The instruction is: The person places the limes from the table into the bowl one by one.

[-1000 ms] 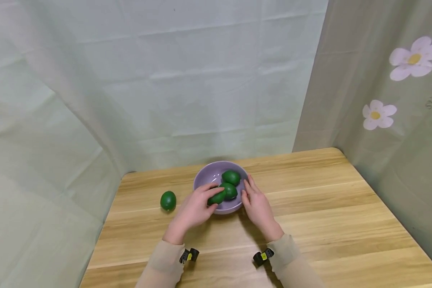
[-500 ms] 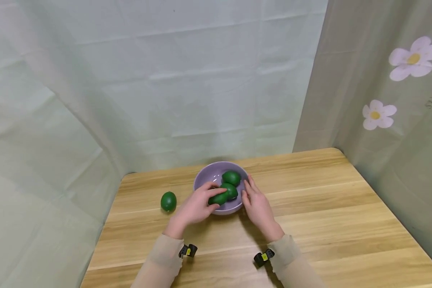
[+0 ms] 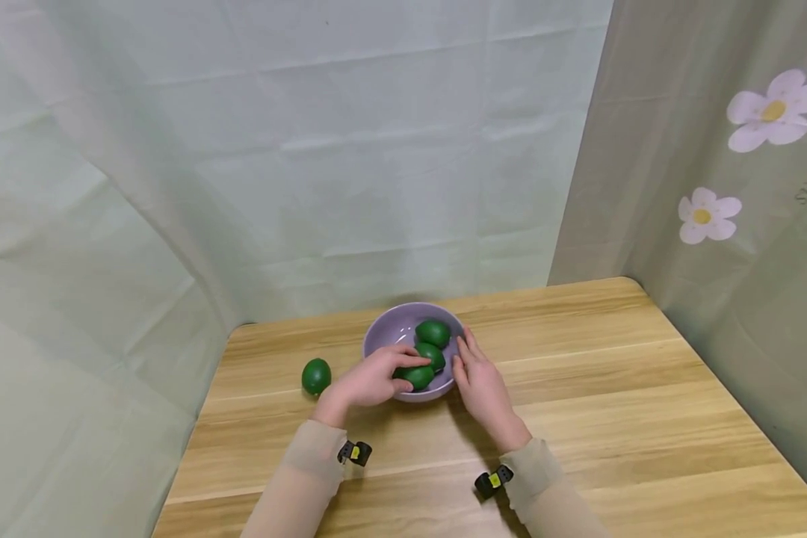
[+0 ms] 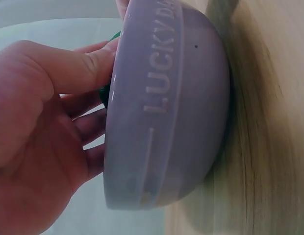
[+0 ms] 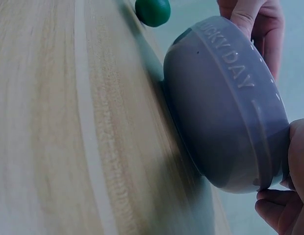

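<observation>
A purple bowl point(image 3: 391, 323) stands on the wooden table, with raised lettering on its outside. Inside it lie green limes: one at the back point(image 3: 433, 333), a middle lime point(image 3: 433, 356) and a front lime point(image 3: 417, 378). My left hand point(image 3: 373, 376) reaches over the bowl's near left rim and holds the front lime between thumb and fingers. In the left wrist view the rim hides most of that lime and the fingertips. My right hand point(image 3: 482, 385) grips the bowl's right rim, fingers along its edge. Another lime point(image 3: 317, 376) lies on the table, left of the bowl.
The wooden table point(image 3: 619, 418) reaches well to the right of the bowl and toward the front. Pale curtains point(image 3: 390, 172) hang behind the table and along both sides.
My left hand has shifted slightly right and lower into the bowl, the front lime moving with it toward the middle. The right hand and the bowl stay nearly still.
</observation>
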The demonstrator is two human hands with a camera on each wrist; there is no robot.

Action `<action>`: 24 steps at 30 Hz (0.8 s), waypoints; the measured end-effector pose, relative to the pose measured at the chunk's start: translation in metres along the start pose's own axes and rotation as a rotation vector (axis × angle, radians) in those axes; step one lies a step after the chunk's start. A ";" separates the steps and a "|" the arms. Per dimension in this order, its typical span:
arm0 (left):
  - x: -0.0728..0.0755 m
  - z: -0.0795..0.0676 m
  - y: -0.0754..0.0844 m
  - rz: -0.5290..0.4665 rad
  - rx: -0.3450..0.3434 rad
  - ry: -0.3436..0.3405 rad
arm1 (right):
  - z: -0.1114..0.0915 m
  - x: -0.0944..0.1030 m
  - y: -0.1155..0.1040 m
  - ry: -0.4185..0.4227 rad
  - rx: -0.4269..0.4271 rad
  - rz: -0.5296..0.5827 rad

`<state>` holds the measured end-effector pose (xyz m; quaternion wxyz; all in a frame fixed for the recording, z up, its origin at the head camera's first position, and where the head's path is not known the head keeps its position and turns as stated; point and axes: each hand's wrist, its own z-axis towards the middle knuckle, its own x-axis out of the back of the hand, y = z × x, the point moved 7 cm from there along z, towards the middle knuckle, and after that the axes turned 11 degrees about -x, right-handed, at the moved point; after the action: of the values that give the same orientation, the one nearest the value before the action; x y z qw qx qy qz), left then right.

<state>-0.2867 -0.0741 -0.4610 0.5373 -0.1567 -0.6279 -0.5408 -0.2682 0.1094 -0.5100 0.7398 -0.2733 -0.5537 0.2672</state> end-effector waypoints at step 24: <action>-0.004 0.003 -0.013 -0.163 0.075 -0.002 | 0.000 0.000 0.001 0.038 0.030 0.009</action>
<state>-0.2964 -0.0746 -0.4703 0.4964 -0.0856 -0.6590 -0.5586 -0.2682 0.1101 -0.5101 0.7529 -0.2696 -0.5345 0.2735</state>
